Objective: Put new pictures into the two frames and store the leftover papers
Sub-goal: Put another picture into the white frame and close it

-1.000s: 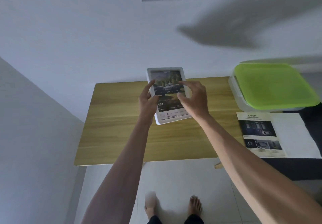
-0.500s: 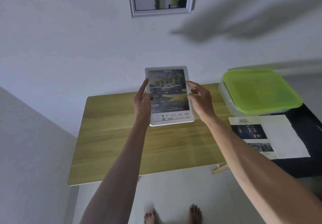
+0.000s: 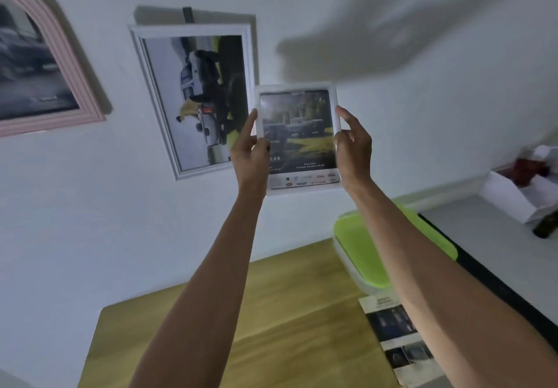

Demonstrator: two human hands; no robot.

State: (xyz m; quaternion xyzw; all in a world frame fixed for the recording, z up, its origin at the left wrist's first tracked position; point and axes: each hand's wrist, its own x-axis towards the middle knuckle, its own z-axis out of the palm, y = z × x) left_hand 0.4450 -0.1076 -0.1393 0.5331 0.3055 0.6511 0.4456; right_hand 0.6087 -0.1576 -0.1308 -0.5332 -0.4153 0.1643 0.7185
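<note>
I hold a small white picture frame (image 3: 297, 138) with a car poster in it up against the white wall. My left hand (image 3: 252, 149) grips its left edge and my right hand (image 3: 353, 146) grips its right edge. A larger white frame (image 3: 193, 97) with a picture of a vehicle hangs on the wall just to the left, its right side touching or overlapped by the small frame. Leftover papers (image 3: 398, 336) with dark printed pictures lie on the right of the wooden table (image 3: 271, 327), partly hidden by my right forearm.
A clear box with a green lid (image 3: 359, 245) stands at the table's back right. A pink arched frame (image 3: 45, 64) hangs on the wall at far left. A grey counter (image 3: 495, 236) on the right carries a white box (image 3: 513, 194) and a dark bottle (image 3: 545, 226).
Both hands have lifted the small frame from over the table up to the wall beside the larger hanging frame. My view has tilted up, bringing the wall frames into sight.
</note>
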